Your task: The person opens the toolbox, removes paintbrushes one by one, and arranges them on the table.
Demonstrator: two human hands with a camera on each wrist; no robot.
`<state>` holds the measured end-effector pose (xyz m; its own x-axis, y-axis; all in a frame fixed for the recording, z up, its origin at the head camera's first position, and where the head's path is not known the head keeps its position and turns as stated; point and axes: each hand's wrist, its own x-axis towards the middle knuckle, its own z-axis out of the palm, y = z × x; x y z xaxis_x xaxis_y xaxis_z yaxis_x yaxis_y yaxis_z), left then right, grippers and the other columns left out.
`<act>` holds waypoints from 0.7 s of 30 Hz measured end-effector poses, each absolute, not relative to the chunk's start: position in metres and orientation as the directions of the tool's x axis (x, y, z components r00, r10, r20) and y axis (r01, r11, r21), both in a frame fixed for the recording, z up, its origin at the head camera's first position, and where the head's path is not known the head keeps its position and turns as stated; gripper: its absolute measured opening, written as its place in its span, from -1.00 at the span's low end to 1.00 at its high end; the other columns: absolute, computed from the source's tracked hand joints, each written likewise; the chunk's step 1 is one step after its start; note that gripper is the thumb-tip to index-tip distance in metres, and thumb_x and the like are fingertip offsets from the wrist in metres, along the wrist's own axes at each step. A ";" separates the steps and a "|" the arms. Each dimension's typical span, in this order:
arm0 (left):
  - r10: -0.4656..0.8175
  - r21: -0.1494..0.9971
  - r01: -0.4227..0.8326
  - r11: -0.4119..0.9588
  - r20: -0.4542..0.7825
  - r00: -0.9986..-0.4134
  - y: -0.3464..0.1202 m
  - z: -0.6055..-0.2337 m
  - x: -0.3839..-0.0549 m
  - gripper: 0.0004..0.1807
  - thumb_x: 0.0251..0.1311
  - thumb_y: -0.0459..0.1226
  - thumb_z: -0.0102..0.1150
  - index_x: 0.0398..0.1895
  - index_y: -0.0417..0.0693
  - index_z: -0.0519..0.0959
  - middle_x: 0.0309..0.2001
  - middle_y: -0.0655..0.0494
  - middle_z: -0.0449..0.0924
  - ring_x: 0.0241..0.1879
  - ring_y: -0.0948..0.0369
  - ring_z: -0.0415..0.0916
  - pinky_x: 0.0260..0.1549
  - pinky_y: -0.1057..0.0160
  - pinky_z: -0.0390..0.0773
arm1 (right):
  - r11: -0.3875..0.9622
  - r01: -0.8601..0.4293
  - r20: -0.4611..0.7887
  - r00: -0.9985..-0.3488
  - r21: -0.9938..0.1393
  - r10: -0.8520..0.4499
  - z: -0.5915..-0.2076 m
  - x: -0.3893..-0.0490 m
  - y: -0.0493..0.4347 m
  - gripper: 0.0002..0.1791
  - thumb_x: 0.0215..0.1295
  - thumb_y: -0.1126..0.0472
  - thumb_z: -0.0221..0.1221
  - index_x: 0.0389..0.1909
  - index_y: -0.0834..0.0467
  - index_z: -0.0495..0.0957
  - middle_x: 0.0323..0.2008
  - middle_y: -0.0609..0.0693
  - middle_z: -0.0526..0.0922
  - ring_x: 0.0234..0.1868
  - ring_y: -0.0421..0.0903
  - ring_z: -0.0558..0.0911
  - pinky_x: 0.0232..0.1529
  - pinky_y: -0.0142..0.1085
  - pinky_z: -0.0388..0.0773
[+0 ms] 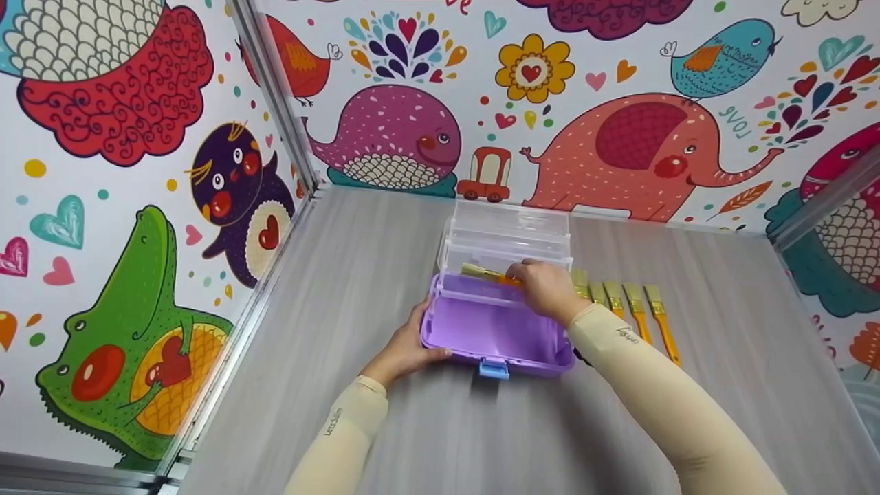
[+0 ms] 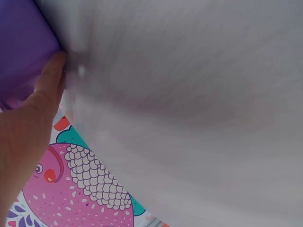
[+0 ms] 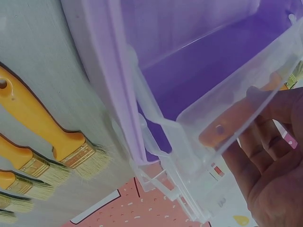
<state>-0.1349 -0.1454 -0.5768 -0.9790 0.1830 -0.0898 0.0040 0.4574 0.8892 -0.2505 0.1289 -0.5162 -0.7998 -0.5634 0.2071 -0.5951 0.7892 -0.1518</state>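
A purple toolbox [image 1: 495, 330] stands with its clear lid [image 1: 512, 220] raised and its translucent trays [image 1: 481, 289] folded out toward the back. My left hand [image 1: 405, 347] grips the box's left front corner, thumb at the front rim; in the left wrist view, a finger lies along the purple side [image 2: 28, 52]. Over the trays, my right hand [image 1: 550, 285] holds a paintbrush [image 1: 481, 272] by its orange handle, bristles to the left. In the right wrist view, that handle [image 3: 227, 125] shows through a clear tray [image 3: 251, 90]. The box's main compartment has nothing in it.
Several paintbrushes [image 1: 660, 320] with orange handles lie in a row on the grey table [image 1: 330, 289], right of the box. A blue latch [image 1: 493, 368] hangs at the box front. Patterned panels [image 1: 385, 137] enclose the table at the back and sides.
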 end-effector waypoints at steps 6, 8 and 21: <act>0.190 0.885 0.016 0.466 -0.082 -0.978 -0.146 -0.578 -0.135 0.25 -0.11 -0.12 0.58 0.59 -0.03 -0.06 0.40 -0.29 0.26 0.33 -0.14 0.27 0.33 -0.11 0.22 | 0.793 -0.591 0.215 -0.801 -0.146 -0.558 -0.516 -0.251 0.130 -0.70 0.12 0.46 0.21 -0.21 0.07 0.74 -0.33 0.03 0.70 -0.34 0.10 0.69 -0.39 0.02 0.61; 0.189 0.883 0.017 0.468 -0.082 -0.979 -0.146 -0.578 -0.135 0.25 -0.11 -0.12 0.57 0.59 -0.03 -0.06 0.40 -0.29 0.26 0.34 -0.14 0.27 0.33 -0.11 0.22 | 0.794 -0.591 0.213 -0.802 -0.142 -0.559 -0.515 -0.251 0.131 -0.70 0.13 0.46 0.21 -0.21 0.07 0.75 -0.32 0.02 0.71 -0.35 0.09 0.69 -0.39 0.01 0.61; 0.185 0.892 0.017 0.452 -0.075 -0.980 -0.145 -0.578 -0.134 0.23 -0.10 -0.15 0.57 0.59 -0.03 -0.05 0.39 -0.33 0.27 0.33 -0.19 0.28 0.32 -0.15 0.22 | 0.797 -0.584 0.193 -0.809 -0.152 -0.556 -0.503 -0.250 0.137 -0.70 0.19 0.42 0.22 -0.13 0.06 0.74 -0.28 0.04 0.69 -0.33 0.09 0.69 -0.43 0.02 0.62</act>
<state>-0.1342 -0.1452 -0.5782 -0.9799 0.1849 -0.0753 0.0168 0.4523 0.8917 -0.2496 0.1375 -0.5033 -0.8087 -0.5556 0.1933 -0.5842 0.7972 -0.1525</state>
